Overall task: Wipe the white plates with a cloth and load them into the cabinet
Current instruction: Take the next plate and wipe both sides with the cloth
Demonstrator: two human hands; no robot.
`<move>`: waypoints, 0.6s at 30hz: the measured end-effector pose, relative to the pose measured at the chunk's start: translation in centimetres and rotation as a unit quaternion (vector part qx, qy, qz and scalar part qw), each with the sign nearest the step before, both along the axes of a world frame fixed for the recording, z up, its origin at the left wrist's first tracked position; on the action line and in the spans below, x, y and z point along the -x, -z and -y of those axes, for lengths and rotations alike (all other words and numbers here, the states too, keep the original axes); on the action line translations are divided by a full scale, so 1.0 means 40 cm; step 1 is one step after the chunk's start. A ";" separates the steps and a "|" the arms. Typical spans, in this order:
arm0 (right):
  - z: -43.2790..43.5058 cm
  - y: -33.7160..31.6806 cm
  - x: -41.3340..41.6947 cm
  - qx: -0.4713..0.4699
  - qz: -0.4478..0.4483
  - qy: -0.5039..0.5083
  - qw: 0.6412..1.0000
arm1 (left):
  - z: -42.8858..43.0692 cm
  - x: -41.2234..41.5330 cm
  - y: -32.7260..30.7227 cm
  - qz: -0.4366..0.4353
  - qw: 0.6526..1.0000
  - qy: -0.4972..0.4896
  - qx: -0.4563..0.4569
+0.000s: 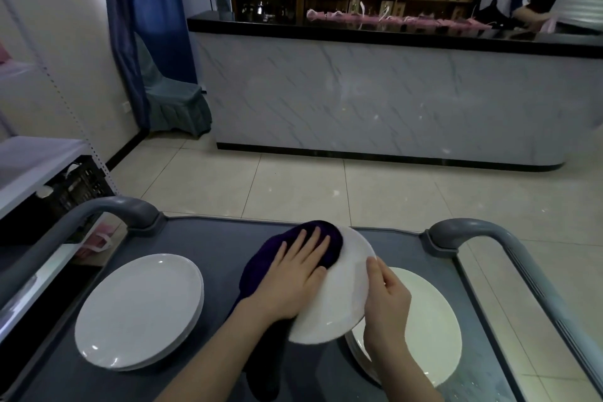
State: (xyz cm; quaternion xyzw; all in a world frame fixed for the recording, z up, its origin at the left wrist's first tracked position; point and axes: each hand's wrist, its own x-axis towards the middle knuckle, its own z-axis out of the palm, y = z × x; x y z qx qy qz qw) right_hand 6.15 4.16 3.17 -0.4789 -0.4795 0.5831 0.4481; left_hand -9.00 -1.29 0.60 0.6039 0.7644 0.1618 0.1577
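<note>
Wiping step in hand, loading not yet begun. The left hand (pixel 293 274) lies flat, fingers straight, palm down, pressing the purple cloth (pixel 259 266) onto the face of the held plate (pixel 341 299). It is not curled round the cloth, only pushing on it. The cloth bunches out past the fingertips and hangs down on the wrist side.

The right hand (pixel 386 300) grasps the same plate at the rim, thumb on the face; the other fingers are hidden behind it. The plate is tilted and lifted off the cart top (pixel 212 238).

Directly beneath the right hand sits the right stack (pixel 427 333) of white plates, count unclear. Well out past the left hand's outer side is the left stack (pixel 140 310), several plates deep. Which pile is wiped I cannot tell. My guess is that the plate came off the right stack, since it is held over it.

Next move, as I judge it: sweep the cloth across the bare half of the face nearest the right thumb, then probably turn the plate for its back. The right grip must brace against the left hand's push, as a tilted glazed rim could slip. I can pick out no cabinet near either hand; only a marble-look counter (pixel 375 98) far ahead of both.
</note>
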 end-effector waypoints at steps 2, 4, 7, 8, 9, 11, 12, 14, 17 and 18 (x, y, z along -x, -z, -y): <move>-0.026 -0.007 -0.010 -0.003 -0.006 0.023 1.000 | 0.035 0.005 0.009 -0.005 1.000 -0.004 0.004; -0.044 -0.012 -0.015 -0.013 -0.003 0.038 0.999 | 0.076 -0.014 0.016 0.014 1.000 0.010 0.002; -0.054 -0.005 -0.014 -0.016 -0.002 0.067 0.998 | 0.119 -0.081 0.015 0.036 0.998 0.042 -0.010; -0.053 0.001 -0.012 -0.013 -0.004 0.078 0.997 | 0.123 -0.107 0.014 0.038 0.998 0.054 -0.014; -0.051 0.007 -0.010 -0.009 -0.007 0.085 0.996 | 0.124 -0.130 0.013 0.039 0.997 0.065 -0.017; -0.042 0.016 -0.005 -0.002 -0.012 0.081 0.997 | 0.114 -0.162 0.009 0.041 0.996 0.079 -0.023; -0.036 0.017 -0.004 0.001 -0.015 0.073 0.997 | 0.106 -0.168 0.006 0.045 0.995 0.084 -0.028; -0.024 0.013 -0.002 -0.012 -0.017 0.051 0.998 | 0.082 -0.167 -0.001 0.060 0.994 0.085 -0.038; 0.005 0.009 0.004 -0.050 0.003 0.007 0.999 | 0.029 -0.134 -0.008 0.033 0.997 0.062 -0.033; 0.015 0.013 0.005 -0.052 0.009 -0.008 0.999 | 0.010 -0.119 -0.012 0.017 0.998 0.053 -0.031</move>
